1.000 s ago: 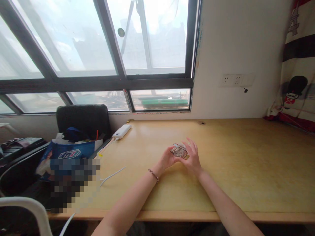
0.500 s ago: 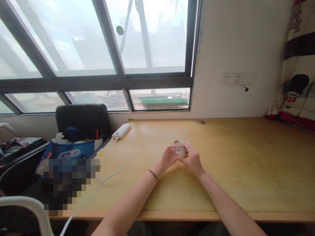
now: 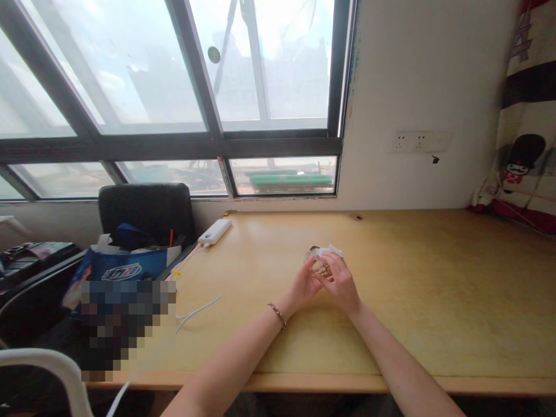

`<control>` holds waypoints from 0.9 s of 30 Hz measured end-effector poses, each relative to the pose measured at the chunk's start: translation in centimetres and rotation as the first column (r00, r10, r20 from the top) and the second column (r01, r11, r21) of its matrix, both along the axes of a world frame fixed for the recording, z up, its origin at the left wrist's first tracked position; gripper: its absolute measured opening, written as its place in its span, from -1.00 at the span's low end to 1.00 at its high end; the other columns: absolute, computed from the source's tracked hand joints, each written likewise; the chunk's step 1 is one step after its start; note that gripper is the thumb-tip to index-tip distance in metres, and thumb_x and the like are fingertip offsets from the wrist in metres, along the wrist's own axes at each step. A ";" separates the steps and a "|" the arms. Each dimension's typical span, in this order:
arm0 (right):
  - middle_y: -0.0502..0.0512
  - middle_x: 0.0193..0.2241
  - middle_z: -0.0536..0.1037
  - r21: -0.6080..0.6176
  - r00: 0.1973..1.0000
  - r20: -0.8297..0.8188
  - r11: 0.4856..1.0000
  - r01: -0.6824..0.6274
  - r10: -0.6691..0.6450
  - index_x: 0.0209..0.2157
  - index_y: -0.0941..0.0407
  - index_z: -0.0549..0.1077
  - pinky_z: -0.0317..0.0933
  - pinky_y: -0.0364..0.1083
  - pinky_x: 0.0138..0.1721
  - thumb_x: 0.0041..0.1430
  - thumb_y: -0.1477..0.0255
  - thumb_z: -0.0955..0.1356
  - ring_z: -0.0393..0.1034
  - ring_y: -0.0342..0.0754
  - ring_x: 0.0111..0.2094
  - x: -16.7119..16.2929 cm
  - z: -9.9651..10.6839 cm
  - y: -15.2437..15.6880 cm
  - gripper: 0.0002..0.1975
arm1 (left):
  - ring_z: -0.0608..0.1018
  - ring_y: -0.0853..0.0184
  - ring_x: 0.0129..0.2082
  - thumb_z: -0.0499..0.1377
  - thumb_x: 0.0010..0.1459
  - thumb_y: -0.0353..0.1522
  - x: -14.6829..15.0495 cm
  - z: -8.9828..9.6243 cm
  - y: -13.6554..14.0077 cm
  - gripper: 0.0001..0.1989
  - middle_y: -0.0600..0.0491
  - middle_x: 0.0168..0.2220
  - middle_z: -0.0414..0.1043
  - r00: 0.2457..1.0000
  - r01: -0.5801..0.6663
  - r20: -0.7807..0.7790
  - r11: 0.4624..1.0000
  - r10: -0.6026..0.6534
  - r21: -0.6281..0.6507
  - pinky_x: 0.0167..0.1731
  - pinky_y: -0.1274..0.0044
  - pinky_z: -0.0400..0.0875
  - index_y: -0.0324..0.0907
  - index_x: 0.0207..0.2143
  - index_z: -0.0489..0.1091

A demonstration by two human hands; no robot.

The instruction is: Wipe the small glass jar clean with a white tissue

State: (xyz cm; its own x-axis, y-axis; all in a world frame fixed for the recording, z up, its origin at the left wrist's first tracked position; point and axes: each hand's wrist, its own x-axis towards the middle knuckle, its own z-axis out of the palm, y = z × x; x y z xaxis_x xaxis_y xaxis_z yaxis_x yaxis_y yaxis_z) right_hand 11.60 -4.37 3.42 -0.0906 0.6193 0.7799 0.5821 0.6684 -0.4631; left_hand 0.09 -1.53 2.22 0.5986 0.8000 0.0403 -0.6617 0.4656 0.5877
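My left hand (image 3: 303,285) is closed around a small rounded object (image 3: 320,267) with a brown and whitish pattern, held above the middle of the table; its exact kind I cannot make out. Against its upper right side lies a crumpled white tissue (image 3: 332,251), or a thin cloth like it. The fingers of my right hand (image 3: 344,286) are bent over this white piece and press it to the object. Both hands cover much of the object's lower part.
A yellowish wooden table (image 3: 434,289) spreads beneath my hands. At its left edge are a white power bank (image 3: 215,231) and a white cable (image 3: 197,308). A blue bag (image 3: 121,263) sits on a black chair (image 3: 145,211). Behind are a window and a wall socket (image 3: 419,141).
The object has been turned in my hands, so a different patterned side shows. More of the white tissue now shows above my right fingers.
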 end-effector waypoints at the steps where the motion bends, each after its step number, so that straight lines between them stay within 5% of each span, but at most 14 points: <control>1: 0.20 -0.12 0.36 -0.016 1.000 -0.015 1.000 -0.002 0.002 -0.05 0.11 0.26 0.10 0.10 -0.01 -0.02 0.31 0.33 0.19 0.09 -0.04 0.0 0.2 0.0 -0.54 | 0.40 0.28 -0.14 -0.01 0.09 -0.25 -0.1 -0.2 0.3 -0.66 -0.08 -0.12 0.32 0.999 -0.037 -0.006 0.999 0.037 -0.003 -0.15 0.47 0.28 -0.27 -0.15 0.28; 7: 0.14 -0.13 0.38 -0.070 0.984 -0.019 0.981 -0.180 0.179 -0.09 0.06 0.33 0.11 0.10 -0.02 0.07 0.39 0.26 0.20 0.04 -0.05 -0.3 1.1 -0.6 -0.69 | 0.46 0.37 -0.32 0.00 0.07 -0.18 -1.0 -0.7 1.1 -0.67 -0.01 -0.24 0.38 0.979 -0.202 0.006 0.979 0.203 -0.037 -0.30 0.53 0.36 -0.22 -0.22 0.30; 10: 0.12 -0.11 0.38 -0.072 0.969 0.025 0.968 -0.242 0.244 -0.08 0.05 0.33 0.11 0.10 -0.01 0.12 0.45 0.20 0.19 0.02 -0.03 -0.5 1.1 -0.8 -0.69 | 0.46 0.37 -0.37 -0.04 0.04 -0.06 -1.3 -0.6 1.1 -0.51 -0.05 -0.26 0.38 0.985 -0.161 0.052 0.984 0.165 -0.077 -0.40 0.55 0.37 -0.26 -0.17 0.28; 17: 0.10 -0.12 0.39 -0.044 0.993 -0.038 0.993 -0.112 0.111 -0.10 0.05 0.36 0.05 0.13 0.02 0.14 0.49 0.17 0.18 0.00 -0.03 -0.2 0.6 -0.2 -0.69 | 0.43 0.37 -0.60 -0.05 -0.07 0.08 -1.5 -0.9 1.1 -0.38 -0.02 -0.51 0.39 0.998 -0.055 0.014 0.979 0.058 -0.197 -0.69 0.62 0.22 -0.28 -0.24 0.31; 22: 0.07 -0.22 0.46 -0.068 0.974 -0.018 0.971 -0.228 0.228 -0.17 0.03 0.42 0.15 0.08 -0.04 0.12 0.48 0.19 0.23 -0.01 -0.07 -0.5 0.9 -1.0 -0.72 | 0.38 0.41 -0.64 -0.04 -0.08 0.08 -1.5 -1.0 1.3 -0.40 -0.01 -0.52 0.38 0.994 -0.098 0.032 0.970 0.108 -0.223 -0.70 0.62 0.19 -0.28 -0.30 0.33; 27: 0.07 -0.21 0.46 -0.066 0.982 -0.099 0.984 -0.165 0.158 -0.17 0.04 0.42 0.11 0.08 -0.02 0.14 0.45 0.18 0.23 -0.01 -0.08 -0.5 1.1 -0.7 -0.73 | 0.18 0.51 -0.79 -0.15 -0.11 0.15 -1.8 -1.0 1.3 -0.33 0.05 -0.70 0.23 0.990 0.126 -0.045 0.977 -0.136 -0.169 -0.79 0.65 0.02 -0.28 -0.43 0.32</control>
